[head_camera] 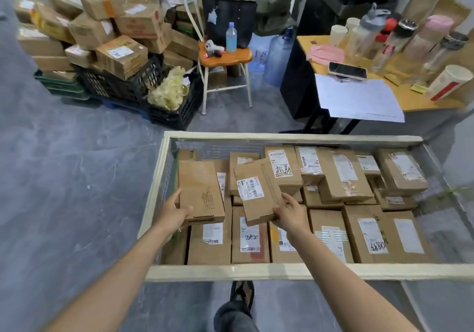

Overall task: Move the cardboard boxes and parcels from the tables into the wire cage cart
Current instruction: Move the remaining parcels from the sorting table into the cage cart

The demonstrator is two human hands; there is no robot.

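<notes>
A wire cage cart with a pale cream frame stands on a grey, marbled concrete floor, and it is already packed with brown cardboard parcels lying flat, most of them with white labels. The left hand grips the near left corner of a plain brown box, with the thumb on its side edge and the fingers curled under it; this box is over the left part of the cart. The right hand is clamped on the near right corner of a labelled box, which is tilted above the parcels in the middle of the cart. Whether the two boxes already rest on the parcels under them, I cannot tell. On the far left, a big untidy pile of boxes sits on black plastic crates. In the middle at the far side is a chair with an orange wooden seat, and on it are a black bag and a water bottle. Just right of the chair a large blue water jug stands on the floor. On the far right a yellow table carries white paper sheets, a phone and many cups and drinking bottles. A foot in a sandal shows near the cart's near rail.
</notes>
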